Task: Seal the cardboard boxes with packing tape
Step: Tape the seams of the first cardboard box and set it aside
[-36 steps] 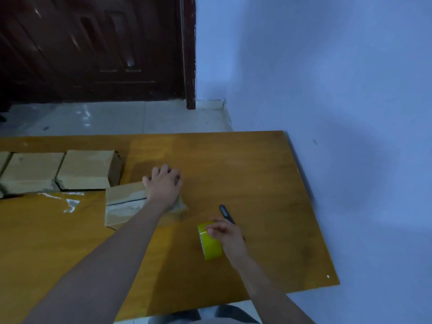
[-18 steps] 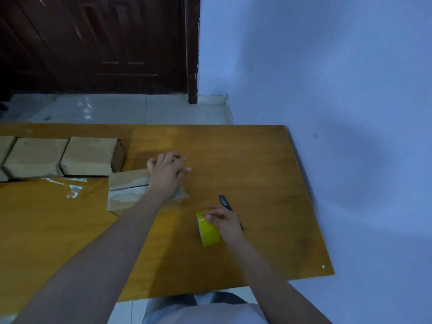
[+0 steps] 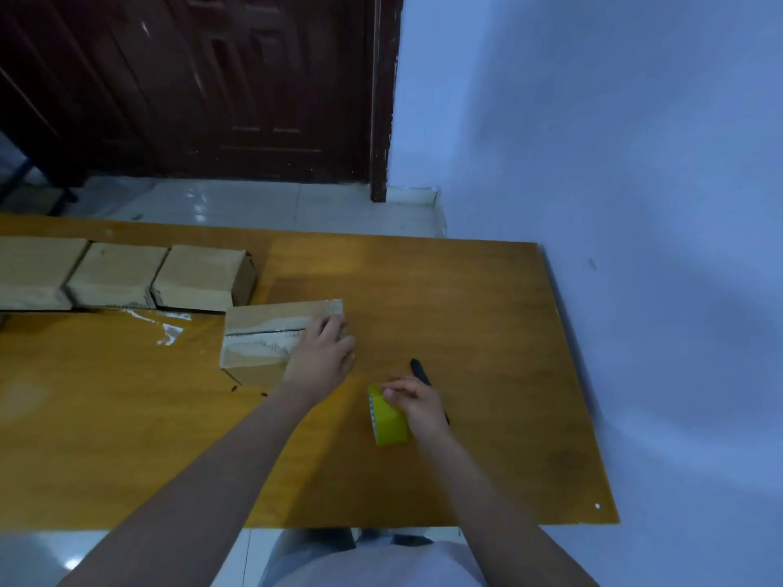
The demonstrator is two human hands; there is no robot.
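— Where the arms reached out over the near edge of the wooden table [image 3: 127, 451], what did each hand have?

— Nearest, the right hand [image 3: 417, 406] curled its fingers round the yellow-green tape roll [image 3: 387, 419], which stood on edge on the table. A dark pen-like tool [image 3: 420, 370] lay just behind that hand, partly hidden by it.

— And the left?

— The left hand [image 3: 324, 360] lay palm down on the right end of the cardboard box [image 3: 265, 338], fingers bent over its edge. Clear tape ran along the box's top seam.

— Any writing?

— Small print on the box top, too blurred to read.

— Farther back?

— A loose scrap of clear tape [image 3: 163, 328] beside the box, then a row of three boxes [image 3: 118, 275] touching each other at the far left. Beyond lay pale floor tiles [image 3: 254, 205], a dark wooden door [image 3: 190, 86] and a blue wall [image 3: 593, 141].
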